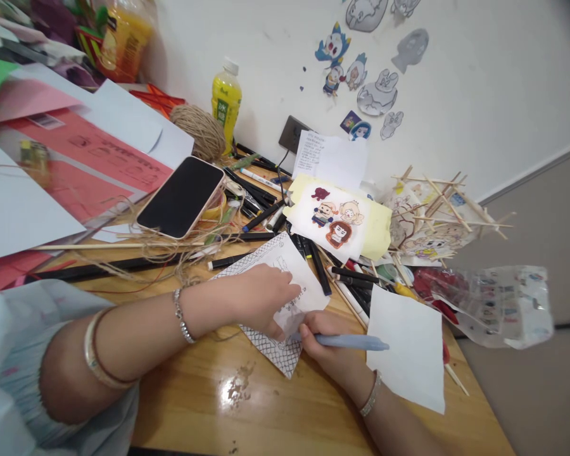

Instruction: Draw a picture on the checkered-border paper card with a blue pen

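Observation:
My left hand (259, 297) lies curled on a small white sheet with a printed drawing (278, 259), pressing it down on the wooden desk (285, 411). My right hand (327, 345) grips a light blue pen (351, 342), its tip on the lower part of that sheet. Under the sheet shows a paper with a grid pattern (278, 351). A blank white paper (406, 345) lies just right of my right hand.
A phone (180, 196) rests face up on clutter behind my left hand. Several markers (266, 212), a coloured cartoon sheet (337, 221), a twine ball (199, 130), a yellow bottle (227, 101), wooden sticks (446, 209) and a plastic bag (498, 304) crowd the desk.

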Action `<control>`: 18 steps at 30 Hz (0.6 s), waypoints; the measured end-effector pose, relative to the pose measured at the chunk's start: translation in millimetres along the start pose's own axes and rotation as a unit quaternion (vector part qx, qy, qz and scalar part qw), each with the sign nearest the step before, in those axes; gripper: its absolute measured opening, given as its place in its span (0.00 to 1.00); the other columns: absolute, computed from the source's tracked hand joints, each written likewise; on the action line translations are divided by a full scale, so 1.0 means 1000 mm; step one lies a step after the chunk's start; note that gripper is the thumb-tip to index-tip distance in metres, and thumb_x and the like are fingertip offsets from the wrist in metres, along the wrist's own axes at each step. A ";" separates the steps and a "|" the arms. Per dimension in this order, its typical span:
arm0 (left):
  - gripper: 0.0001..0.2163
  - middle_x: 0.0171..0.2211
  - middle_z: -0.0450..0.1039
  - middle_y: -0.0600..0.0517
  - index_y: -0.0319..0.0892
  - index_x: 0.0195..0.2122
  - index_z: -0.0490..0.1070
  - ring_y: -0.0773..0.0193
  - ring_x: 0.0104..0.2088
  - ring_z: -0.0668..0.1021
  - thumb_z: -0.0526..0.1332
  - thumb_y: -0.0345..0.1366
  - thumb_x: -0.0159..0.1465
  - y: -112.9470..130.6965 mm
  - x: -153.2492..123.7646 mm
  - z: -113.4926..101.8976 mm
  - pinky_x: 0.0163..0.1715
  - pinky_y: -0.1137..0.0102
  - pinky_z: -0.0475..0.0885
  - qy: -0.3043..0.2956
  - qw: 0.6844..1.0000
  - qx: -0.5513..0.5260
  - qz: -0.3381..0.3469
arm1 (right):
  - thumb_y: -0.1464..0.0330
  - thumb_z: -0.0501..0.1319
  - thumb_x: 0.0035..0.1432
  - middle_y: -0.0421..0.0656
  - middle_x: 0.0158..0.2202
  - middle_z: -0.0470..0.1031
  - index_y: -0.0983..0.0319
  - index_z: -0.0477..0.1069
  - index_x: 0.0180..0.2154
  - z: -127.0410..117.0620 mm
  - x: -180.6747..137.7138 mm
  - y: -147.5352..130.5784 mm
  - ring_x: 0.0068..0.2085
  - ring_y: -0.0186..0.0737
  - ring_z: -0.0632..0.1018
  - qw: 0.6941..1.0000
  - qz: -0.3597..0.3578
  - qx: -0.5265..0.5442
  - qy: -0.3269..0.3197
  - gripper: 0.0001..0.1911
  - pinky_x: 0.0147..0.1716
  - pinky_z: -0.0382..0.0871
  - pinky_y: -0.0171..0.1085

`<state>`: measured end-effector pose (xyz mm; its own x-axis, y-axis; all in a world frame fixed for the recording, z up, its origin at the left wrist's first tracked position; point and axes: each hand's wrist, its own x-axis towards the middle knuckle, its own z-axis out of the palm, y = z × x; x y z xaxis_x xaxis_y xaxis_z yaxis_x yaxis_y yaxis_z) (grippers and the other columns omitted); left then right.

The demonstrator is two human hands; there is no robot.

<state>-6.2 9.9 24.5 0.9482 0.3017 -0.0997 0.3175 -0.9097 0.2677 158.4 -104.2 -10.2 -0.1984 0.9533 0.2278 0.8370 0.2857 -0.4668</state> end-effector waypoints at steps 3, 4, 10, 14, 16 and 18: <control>0.20 0.40 0.74 0.44 0.39 0.41 0.72 0.48 0.39 0.76 0.70 0.47 0.54 0.000 0.000 0.001 0.35 0.63 0.67 0.004 1.000 -0.001 0.001 | 0.70 0.52 0.59 0.37 0.17 0.61 0.58 0.48 0.19 0.001 0.000 0.000 0.21 0.35 0.65 1.000 -0.009 0.008 -0.010 0.18 0.20 0.59 0.35; 0.20 0.40 0.74 0.43 0.39 0.41 0.72 0.48 0.39 0.76 0.70 0.47 0.54 0.000 0.000 0.001 0.35 0.63 0.67 0.005 1.000 0.001 0.002 | 0.69 0.52 0.59 0.37 0.17 0.61 0.58 0.48 0.19 0.001 -0.001 0.001 0.21 0.35 0.65 1.000 -0.004 0.005 -0.010 0.18 0.20 0.59 0.34; 0.21 0.42 0.74 0.44 0.41 0.43 0.71 0.48 0.38 0.77 0.70 0.48 0.53 -0.002 -0.001 0.003 0.33 0.65 0.66 0.002 1.000 0.007 -0.001 | 0.68 0.51 0.59 0.37 0.19 0.63 0.58 0.52 0.20 0.003 -0.008 0.009 0.21 0.34 0.67 0.997 0.060 0.023 0.051 0.16 0.21 0.60 0.33; 0.20 0.40 0.75 0.44 0.41 0.42 0.72 0.49 0.35 0.78 0.68 0.50 0.55 0.000 -0.002 0.000 0.29 0.65 0.65 -0.026 0.999 0.018 0.000 | 0.68 0.51 0.59 0.37 0.17 0.62 0.58 0.51 0.19 0.002 -0.008 0.006 0.21 0.35 0.67 0.996 0.047 0.072 0.036 0.17 0.21 0.61 0.34; 0.19 0.40 0.76 0.44 0.41 0.43 0.72 0.49 0.36 0.79 0.67 0.48 0.57 0.001 -0.003 0.000 0.29 0.66 0.65 -0.027 0.999 0.031 -0.002 | 0.69 0.51 0.58 0.37 0.17 0.61 0.57 0.49 0.19 0.001 -0.006 0.001 0.21 0.35 0.66 0.996 0.022 0.082 0.007 0.17 0.21 0.60 0.34; 0.18 0.40 0.76 0.43 0.41 0.44 0.72 0.50 0.36 0.79 0.66 0.47 0.58 0.003 -0.003 -0.001 0.29 0.66 0.66 -0.027 0.999 0.040 -0.007 | 0.70 0.51 0.58 0.37 0.18 0.60 0.57 0.47 0.20 0.001 -0.003 -0.002 0.21 0.35 0.65 0.997 0.001 0.078 -0.012 0.17 0.21 0.59 0.34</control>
<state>-7.8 6.3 26.2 0.9412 0.3006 -0.1545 0.3267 -0.9262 0.1880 156.6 -107.9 -10.9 -0.2100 0.9556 0.2065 0.7480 0.2930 -0.5955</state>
